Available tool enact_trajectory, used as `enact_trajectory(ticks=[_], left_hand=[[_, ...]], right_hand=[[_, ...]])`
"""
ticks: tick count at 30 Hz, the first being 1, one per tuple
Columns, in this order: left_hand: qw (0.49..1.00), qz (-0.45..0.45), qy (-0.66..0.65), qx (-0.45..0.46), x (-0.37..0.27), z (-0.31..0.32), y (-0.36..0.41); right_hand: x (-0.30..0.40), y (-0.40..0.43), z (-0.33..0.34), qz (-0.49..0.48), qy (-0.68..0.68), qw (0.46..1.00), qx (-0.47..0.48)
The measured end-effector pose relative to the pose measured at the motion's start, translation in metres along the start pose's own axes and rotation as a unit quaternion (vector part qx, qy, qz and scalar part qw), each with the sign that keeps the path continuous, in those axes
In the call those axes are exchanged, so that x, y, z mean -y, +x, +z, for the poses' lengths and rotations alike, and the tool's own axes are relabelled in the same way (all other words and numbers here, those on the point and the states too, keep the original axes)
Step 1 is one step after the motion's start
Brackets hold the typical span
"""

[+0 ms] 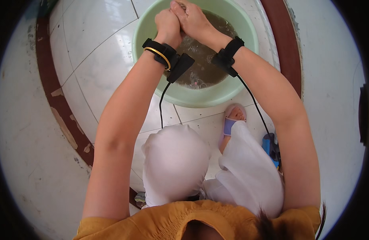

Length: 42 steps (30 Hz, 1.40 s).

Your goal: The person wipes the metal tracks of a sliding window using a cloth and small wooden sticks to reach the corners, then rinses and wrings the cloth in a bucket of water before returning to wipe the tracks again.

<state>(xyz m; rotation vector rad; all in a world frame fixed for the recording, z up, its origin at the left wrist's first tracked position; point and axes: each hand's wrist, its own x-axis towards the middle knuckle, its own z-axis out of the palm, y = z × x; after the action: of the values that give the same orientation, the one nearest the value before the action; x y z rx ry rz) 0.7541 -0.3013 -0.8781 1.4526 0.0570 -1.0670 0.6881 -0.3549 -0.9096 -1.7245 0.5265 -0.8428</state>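
My left hand (168, 24) and my right hand (192, 20) are pressed together over a pale green plastic basin (199, 100). The left one is curled into a fist, and the right lies against its knuckles with fingers bent. Both look wet. A small dark, textured patch shows between the right fingers at the top edge; whether something is held there is hidden. Below them, murky brown water (195, 69) with bubbles fills the bottom of the basin.
White floor tiles (106, 54) surround the basin, with dark red skirting (284, 39) and pale walls at both sides. My foot in a purple slipper (229, 126) is just below the basin. A blue and black object (271, 147) lies by my right arm. Cables hang from both black wrist straps.
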Motion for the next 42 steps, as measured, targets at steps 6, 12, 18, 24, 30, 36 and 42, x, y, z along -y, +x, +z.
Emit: enact_trajectory(ticks=[6, 12, 18, 24, 30, 36, 42], left_hand=[[0.98, 0.075, 0.181, 0.036, 0.022, -0.013, 0.0], [0.819, 0.071, 0.559, 0.111, 0.007, -0.05, -0.016], [0.635, 0.169, 0.748, 0.096, 0.068, -0.076, 0.009], [0.435, 0.111, 0.851, 0.271, 0.096, -0.062, -0.007], [0.476, 0.052, 0.843, 0.244, 0.094, -0.064, 0.016], [0.389, 0.066, 0.893, 0.217, 0.108, -0.082, 0.024], [0.667, 0.194, 0.665, 0.276, 0.065, -0.06, 0.023]], right_hand=[[-0.017, -0.003, -0.011, 0.25, 0.041, 0.967, 0.017], [-0.041, -0.014, -0.086, 0.227, -0.325, 0.913, 0.1], [-0.053, -0.029, -0.064, -0.066, -0.493, 0.842, 0.211], [-0.052, -0.086, -0.028, -0.036, -0.572, 0.633, 0.52], [-0.083, -0.084, -0.045, 0.063, -0.555, 0.736, 0.383], [-0.07, -0.098, -0.037, -0.001, -0.583, 0.689, 0.431], [-0.029, -0.03, -0.061, 0.174, -0.307, 0.811, 0.467]])
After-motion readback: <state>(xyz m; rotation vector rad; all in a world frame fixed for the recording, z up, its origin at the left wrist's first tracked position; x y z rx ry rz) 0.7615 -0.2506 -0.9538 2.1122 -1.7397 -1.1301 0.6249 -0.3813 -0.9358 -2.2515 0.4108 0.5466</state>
